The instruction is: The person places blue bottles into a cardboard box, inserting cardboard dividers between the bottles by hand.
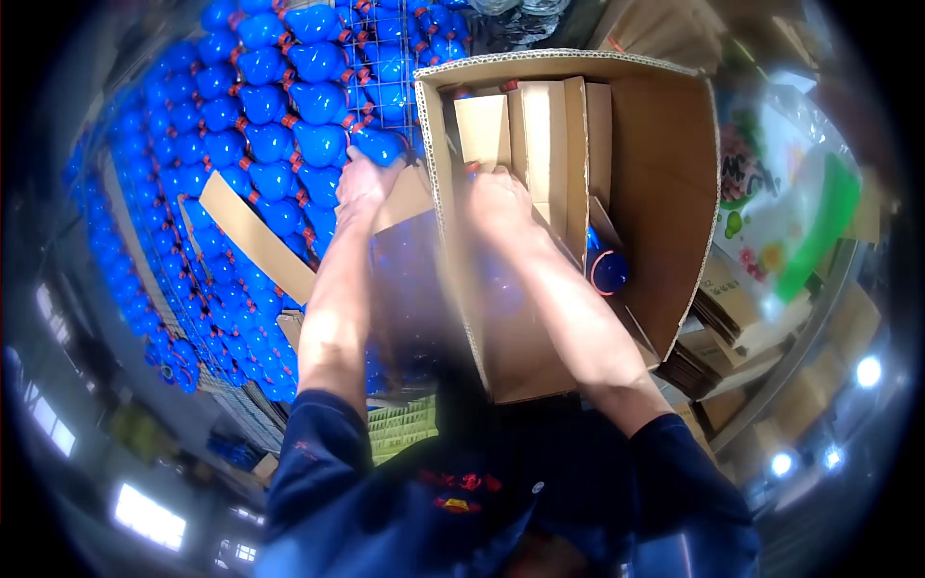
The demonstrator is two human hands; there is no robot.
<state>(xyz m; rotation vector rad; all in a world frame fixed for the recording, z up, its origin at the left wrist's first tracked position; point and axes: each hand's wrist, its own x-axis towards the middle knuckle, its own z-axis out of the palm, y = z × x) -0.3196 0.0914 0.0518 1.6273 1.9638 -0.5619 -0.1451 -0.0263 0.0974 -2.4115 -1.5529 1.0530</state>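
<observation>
My left hand (366, 183) reaches to the edge of a pile of glossy blue pear-shaped bottles with red necks. Its fingers are closed around one blue bottle (382, 147) beside the carton's left wall. My right hand (501, 204) is inside the open cardboard carton (665, 164), slightly blurred, with its fingers curled. A bit of red shows at its fingertips, but what it grips is mostly hidden. Upright cardboard dividers (544, 135) stand in the carton around that hand. Low in the carton, right of my right forearm, lies a dark blue rounded piece (609, 272) with a red ring.
Rows of blue bottles (270, 140) fill the left side, partly behind a wire grid (385, 58). A loose cardboard strip (255, 236) lies across them. Right of the carton are a printed plastic bag (771, 183) with a green band and stacked flat cardboard (718, 337).
</observation>
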